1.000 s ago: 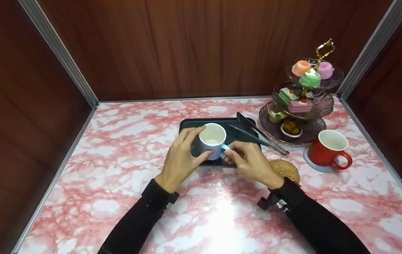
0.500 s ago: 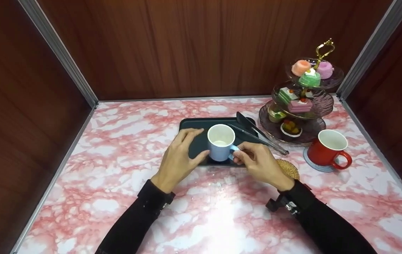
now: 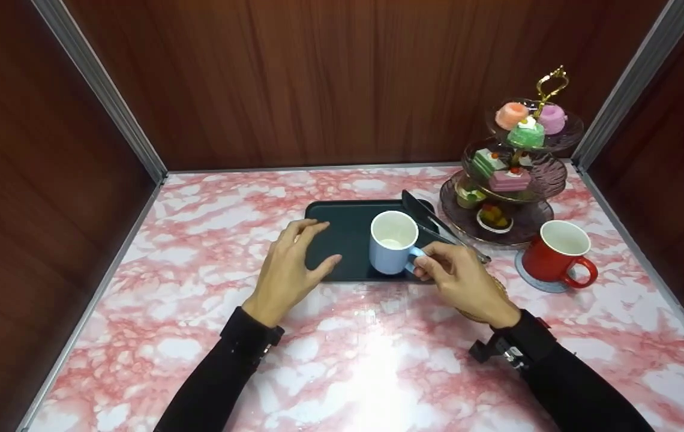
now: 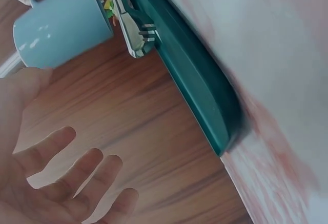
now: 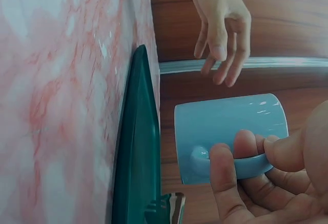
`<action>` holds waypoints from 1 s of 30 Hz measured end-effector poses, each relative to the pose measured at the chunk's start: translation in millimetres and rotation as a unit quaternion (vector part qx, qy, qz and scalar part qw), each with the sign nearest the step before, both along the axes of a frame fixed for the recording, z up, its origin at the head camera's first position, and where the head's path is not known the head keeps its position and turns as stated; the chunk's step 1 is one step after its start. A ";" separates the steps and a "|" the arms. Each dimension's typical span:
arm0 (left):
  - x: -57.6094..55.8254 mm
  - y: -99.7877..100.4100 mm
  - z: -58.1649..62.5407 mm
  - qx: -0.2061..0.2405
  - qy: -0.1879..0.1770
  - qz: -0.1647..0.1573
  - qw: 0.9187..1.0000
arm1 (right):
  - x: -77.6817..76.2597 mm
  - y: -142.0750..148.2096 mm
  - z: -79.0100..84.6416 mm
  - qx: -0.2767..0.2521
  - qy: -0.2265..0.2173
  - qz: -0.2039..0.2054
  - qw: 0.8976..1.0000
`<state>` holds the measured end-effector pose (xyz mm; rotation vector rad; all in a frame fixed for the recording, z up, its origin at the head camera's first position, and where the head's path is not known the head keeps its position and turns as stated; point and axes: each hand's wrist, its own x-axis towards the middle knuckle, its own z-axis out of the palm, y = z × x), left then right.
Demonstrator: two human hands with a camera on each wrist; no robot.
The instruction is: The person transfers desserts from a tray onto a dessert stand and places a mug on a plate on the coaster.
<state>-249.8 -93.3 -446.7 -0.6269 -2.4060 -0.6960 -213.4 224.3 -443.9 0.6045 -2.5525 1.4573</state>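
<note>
A light blue mug [image 3: 385, 257] with a white inside is held upright above the dark green tray [image 3: 342, 240]. My right hand [image 3: 459, 276] grips it by the handle, fingers wrapped round the loop in the right wrist view. Apart from the mug, to its left, my left hand [image 3: 288, 267] holds nothing; its thumb and fingers are spread near the tray's left side. In the right wrist view a gap shows between the mug's base and the tray [image 5: 136, 157]. Cutlery [image 4: 134, 32] with a fork and a spoon lies across the tray's right end.
A three-tier stand [image 3: 513, 174] with small cakes and desserts stands at the back right. In front of it, a red mug [image 3: 549, 258] sits on a grey-blue coaster [image 3: 534, 279]. A woven coaster [image 3: 474, 315] is mostly hidden under my right hand. Wooden walls [image 3: 318, 84] enclose the table.
My left hand has let go of the mug and drawn back left. My right hand has carried the mug to the right by its handle, now overlapping the cutlery in the head view.
</note>
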 end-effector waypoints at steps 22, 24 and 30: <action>-8.8 -35.8 -8.1 -0.009 -0.014 0.057 0.998 | 22.9 24.7 21.4 0.021 0.014 -0.025 0.999; -9.8 -39.1 -9.4 -0.006 -0.012 0.058 0.998 | 23.7 27.7 21.8 0.024 0.015 -0.025 0.999; -11.9 -49.6 -12.2 -0.006 -0.012 0.075 0.997 | 25.9 36.6 23.8 0.010 0.002 -0.025 1.000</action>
